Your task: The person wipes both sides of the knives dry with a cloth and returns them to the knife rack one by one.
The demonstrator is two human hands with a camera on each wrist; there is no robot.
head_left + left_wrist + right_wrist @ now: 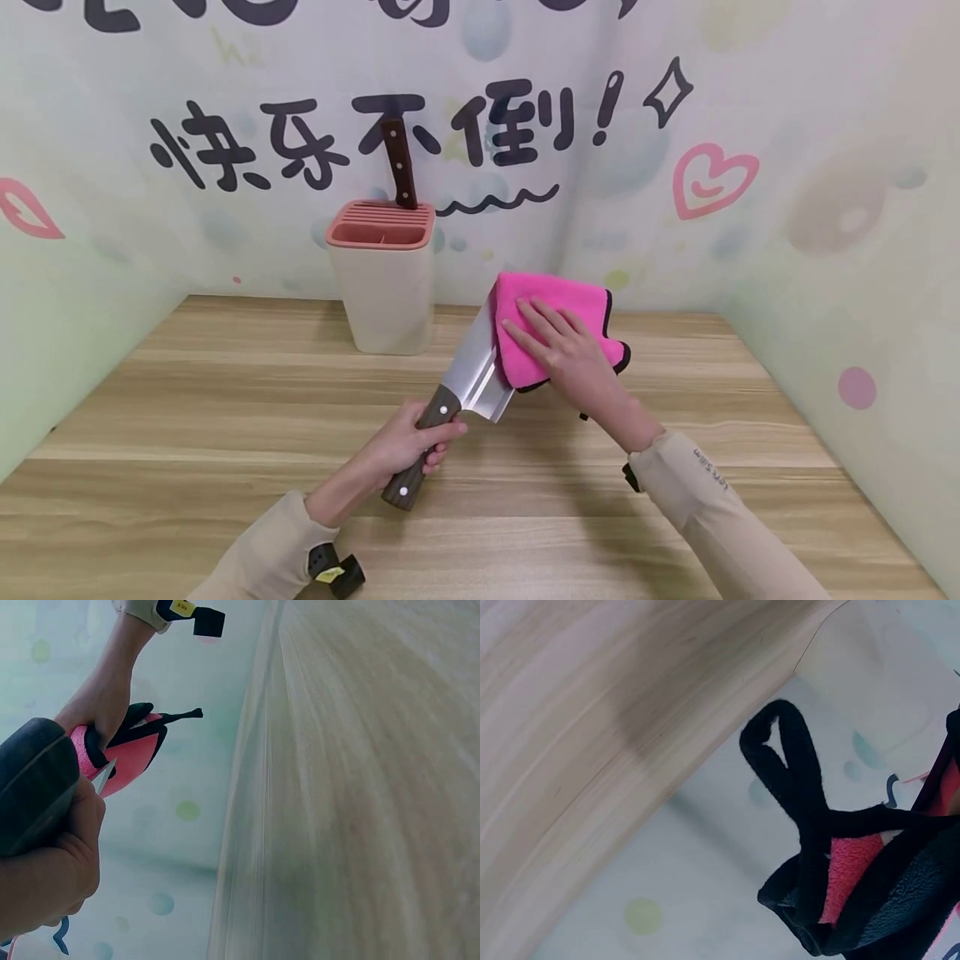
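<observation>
My left hand [408, 437] grips the dark wooden handle of a cleaver [471, 362], its broad steel blade slanting up and away to the right. A bright pink cloth [551, 292] with black edging covers the far part of the blade. Over it lies my right hand [581, 367], fingers spread along the top and thumb hidden in the head view. From the left wrist, that hand holds the cloth [139, 761] about the blade, above the table. The right wrist view shows the cloth's black hanging loop [799, 769] and folded edges.
At the back of the wooden table [225, 400] stands a white knife holder [386, 292] with a pink slotted top. Another knife [400, 162] stands in it, dark handle up. A printed backdrop [600, 208] encloses the table at the back and sides.
</observation>
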